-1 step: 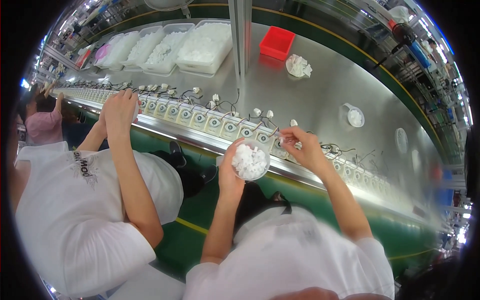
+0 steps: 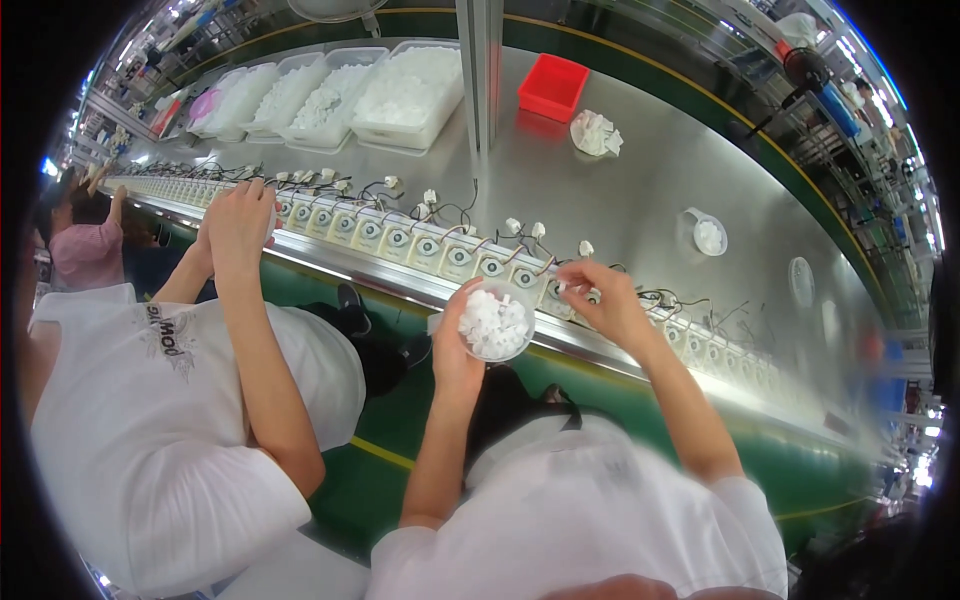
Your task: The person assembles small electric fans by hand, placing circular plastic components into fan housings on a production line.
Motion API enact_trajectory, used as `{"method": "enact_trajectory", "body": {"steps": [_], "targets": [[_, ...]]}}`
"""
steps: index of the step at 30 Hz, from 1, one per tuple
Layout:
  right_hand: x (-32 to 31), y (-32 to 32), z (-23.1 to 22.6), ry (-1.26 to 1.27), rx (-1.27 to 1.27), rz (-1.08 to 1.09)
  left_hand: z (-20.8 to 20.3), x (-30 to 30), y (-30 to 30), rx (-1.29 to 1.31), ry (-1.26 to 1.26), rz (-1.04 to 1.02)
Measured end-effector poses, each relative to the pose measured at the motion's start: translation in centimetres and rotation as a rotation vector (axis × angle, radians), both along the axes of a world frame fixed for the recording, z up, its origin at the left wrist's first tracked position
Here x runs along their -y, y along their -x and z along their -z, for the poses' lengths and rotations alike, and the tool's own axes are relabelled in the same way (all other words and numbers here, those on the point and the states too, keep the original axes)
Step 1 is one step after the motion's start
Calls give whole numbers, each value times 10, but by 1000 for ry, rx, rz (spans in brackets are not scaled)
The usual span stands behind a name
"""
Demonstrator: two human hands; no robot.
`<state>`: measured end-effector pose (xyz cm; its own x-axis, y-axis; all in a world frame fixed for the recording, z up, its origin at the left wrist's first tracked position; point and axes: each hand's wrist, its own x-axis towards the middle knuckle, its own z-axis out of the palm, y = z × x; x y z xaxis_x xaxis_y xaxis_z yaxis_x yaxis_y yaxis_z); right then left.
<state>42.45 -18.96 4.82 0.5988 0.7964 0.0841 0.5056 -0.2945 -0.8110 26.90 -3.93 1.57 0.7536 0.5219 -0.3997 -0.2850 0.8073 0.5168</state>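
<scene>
Left hand (image 2: 458, 350) curled round the left side of the clear plastic cup (image 2: 532, 324), small white pieces (image 2: 496, 322) heaped inside; over to the right hand (image 2: 618, 306) — thumb and forefinger pinching a single white piece (image 2: 562, 286) right at the tips; it's there by the row of cream housings (image 2: 459, 257) — cup just to its left.

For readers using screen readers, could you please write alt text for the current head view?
A person's left hand holds a round tub of white pieces while the right hand pinches a white piece by a row of pale units along a metal table. Beyond are bins of white parts and a red bin; at left, co-workers.
</scene>
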Motion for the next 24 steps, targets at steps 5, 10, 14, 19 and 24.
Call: {"method": "enact_trajectory", "body": {"steps": [5, 10, 14, 19, 24], "targets": [[-2, 6, 21, -57, 92, -67, -4, -9, 5, -38, -18, -66], [-4, 2, 32, -55, 275, -115, -7, -12, 7, -23, -23, -81], [-5, 2, 34, -90, 358, -112, -5, -13, 7, -18, -2, -72], [4, -3, 38, -131, 553, -229, -7, -10, 5, -33, 15, -27], [8, 0, 33, -131, 665, -298, -4, -7, 8, -39, -1, -5]]}}
